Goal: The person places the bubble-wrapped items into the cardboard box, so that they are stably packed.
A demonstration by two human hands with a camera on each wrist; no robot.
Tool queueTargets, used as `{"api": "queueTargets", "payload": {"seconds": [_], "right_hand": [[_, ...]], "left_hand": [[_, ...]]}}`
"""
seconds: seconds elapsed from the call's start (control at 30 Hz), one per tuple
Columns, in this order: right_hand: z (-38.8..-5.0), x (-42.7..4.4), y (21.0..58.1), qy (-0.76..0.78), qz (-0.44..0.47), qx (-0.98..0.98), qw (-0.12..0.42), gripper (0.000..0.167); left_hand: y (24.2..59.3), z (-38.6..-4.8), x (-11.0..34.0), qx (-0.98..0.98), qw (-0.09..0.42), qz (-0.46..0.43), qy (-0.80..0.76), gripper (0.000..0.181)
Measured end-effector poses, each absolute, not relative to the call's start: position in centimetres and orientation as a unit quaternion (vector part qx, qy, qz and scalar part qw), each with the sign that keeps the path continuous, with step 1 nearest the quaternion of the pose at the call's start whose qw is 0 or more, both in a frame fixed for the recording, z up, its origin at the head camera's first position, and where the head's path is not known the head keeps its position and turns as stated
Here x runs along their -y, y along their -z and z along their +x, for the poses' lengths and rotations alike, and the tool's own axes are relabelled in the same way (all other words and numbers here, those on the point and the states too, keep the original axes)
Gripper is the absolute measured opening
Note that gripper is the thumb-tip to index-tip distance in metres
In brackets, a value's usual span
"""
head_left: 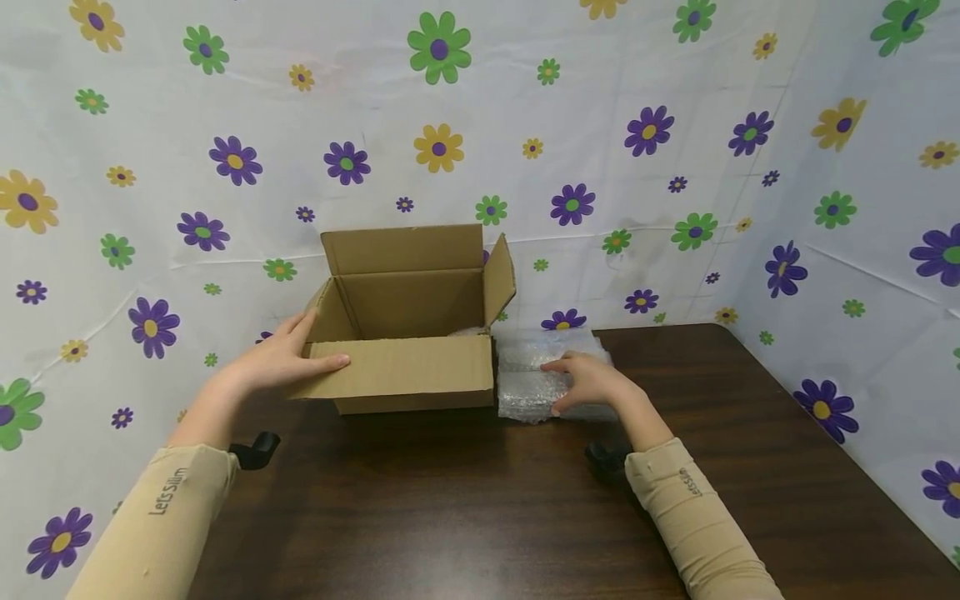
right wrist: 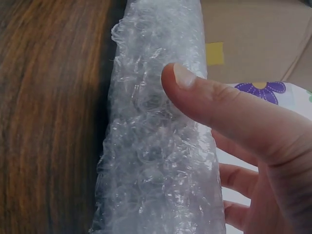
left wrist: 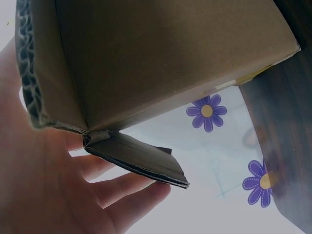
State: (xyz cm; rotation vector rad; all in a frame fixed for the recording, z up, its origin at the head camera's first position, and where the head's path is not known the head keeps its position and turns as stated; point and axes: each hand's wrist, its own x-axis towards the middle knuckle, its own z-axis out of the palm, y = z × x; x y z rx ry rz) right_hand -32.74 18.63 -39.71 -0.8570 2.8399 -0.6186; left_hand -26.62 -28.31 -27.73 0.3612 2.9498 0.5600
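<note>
An open cardboard box (head_left: 412,367) stands upright on the table, its flaps spread. My left hand (head_left: 281,354) holds its front left corner, thumb over the front flap and fingers along the left side. In the left wrist view, the fingers of the left hand (left wrist: 53,180) pass behind a flap (left wrist: 141,158); the thumb is hidden. Right of the box lie bundles of clear bubble wrap (head_left: 528,392). My right hand (head_left: 596,383) grips the front one, its thumb across the bubble wrap (right wrist: 151,146) in the right wrist view. Fingertips of the right hand (right wrist: 253,141) are hidden behind it.
The dark wooden table (head_left: 465,517) ends at a flower-patterned cloth (head_left: 600,108) behind and at the right. A bit of clear plastic (head_left: 468,332) shows inside the box. Black wrist devices are near the left (head_left: 257,451) and right (head_left: 606,457) sleeves.
</note>
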Motion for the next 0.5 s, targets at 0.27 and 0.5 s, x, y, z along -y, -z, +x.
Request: {"api": "queueTargets", "payload": {"seconds": [0.27, 0.5], "right_hand": [[-32.90, -18.60, 40.06, 0.189, -0.284, -0.939, 0.056, 0.074], [-32.94, -18.69, 40.12, 0.199, -0.291, -0.934, 0.062, 0.076]], "left_hand": [[27.61, -26.52, 28.12, -0.974, 0.056, 0.119, -0.183, 0.111], [27.60, -26.57, 28.12, -0.974, 0.055, 0.122, -0.182, 0.111]]}}
